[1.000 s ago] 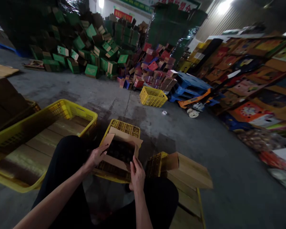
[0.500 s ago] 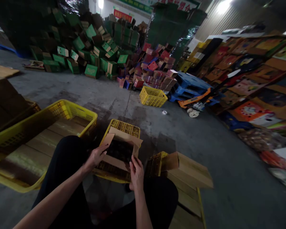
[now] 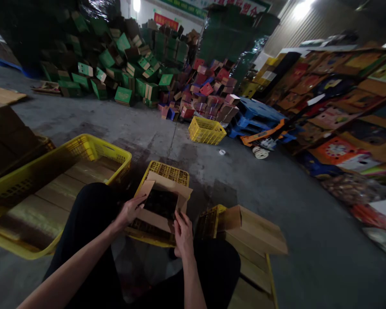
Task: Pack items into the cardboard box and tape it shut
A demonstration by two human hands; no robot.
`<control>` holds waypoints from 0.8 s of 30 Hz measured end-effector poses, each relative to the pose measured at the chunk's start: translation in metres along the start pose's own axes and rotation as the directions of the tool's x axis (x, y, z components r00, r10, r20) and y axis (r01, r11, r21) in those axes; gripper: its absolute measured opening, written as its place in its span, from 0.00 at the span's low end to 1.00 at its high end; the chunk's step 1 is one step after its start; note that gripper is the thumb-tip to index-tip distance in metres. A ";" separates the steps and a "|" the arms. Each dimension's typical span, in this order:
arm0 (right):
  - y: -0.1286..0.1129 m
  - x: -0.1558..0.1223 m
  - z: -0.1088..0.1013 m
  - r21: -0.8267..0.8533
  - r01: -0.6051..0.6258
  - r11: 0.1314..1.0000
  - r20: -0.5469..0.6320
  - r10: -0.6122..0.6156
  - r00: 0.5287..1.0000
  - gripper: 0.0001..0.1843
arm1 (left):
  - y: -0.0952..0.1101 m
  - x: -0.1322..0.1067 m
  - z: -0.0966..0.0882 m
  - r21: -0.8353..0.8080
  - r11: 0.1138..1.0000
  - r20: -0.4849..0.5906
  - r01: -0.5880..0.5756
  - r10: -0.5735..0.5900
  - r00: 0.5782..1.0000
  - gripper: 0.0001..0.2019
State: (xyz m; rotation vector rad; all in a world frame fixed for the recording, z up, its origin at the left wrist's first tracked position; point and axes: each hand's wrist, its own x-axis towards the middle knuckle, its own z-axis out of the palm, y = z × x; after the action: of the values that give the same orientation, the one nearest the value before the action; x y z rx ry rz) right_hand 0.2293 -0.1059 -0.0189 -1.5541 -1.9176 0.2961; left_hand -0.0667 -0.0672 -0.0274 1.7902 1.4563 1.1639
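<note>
The open carton [image 3: 159, 220] rests on the yellow crate [image 3: 173, 171] along its right edge; the left hand [image 3: 131, 211] has its grip on the left flap, the right hand [image 3: 183, 231] on the near-right corner; uneven pulling could tear cardboard or slide it off.

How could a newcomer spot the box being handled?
Ahead, between the knees, stands a yellow crate. It supports a cardboard box, flaps spread around a dark interior. Unlike neighbouring boxes, it has the left hand and right hand on it.

A bright light [image 3: 303, 9] shines above the stained grey floor [image 3: 141, 124].
</note>
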 end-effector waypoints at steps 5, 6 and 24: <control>-0.001 0.000 0.000 0.021 0.003 1.000 -0.008 -0.003 1.000 0.23 | -0.002 -0.001 0.000 0.007 1.000 0.009 -0.005 0.005 1.000 0.19; -0.001 0.000 0.000 0.026 0.004 1.000 -0.011 -0.004 1.000 0.23 | -0.002 -0.001 0.000 0.005 1.000 0.010 -0.007 0.007 1.000 0.19; -0.007 0.004 0.000 0.083 -0.189 0.979 0.119 0.178 0.977 0.31 | -0.005 0.001 0.003 0.027 1.000 0.029 0.005 -0.006 1.000 0.20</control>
State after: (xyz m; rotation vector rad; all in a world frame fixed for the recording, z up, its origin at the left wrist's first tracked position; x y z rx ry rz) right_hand 0.2237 -0.1044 -0.0140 -1.6854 -1.8167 0.5553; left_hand -0.0668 -0.0649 -0.0332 1.8122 1.4660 1.1160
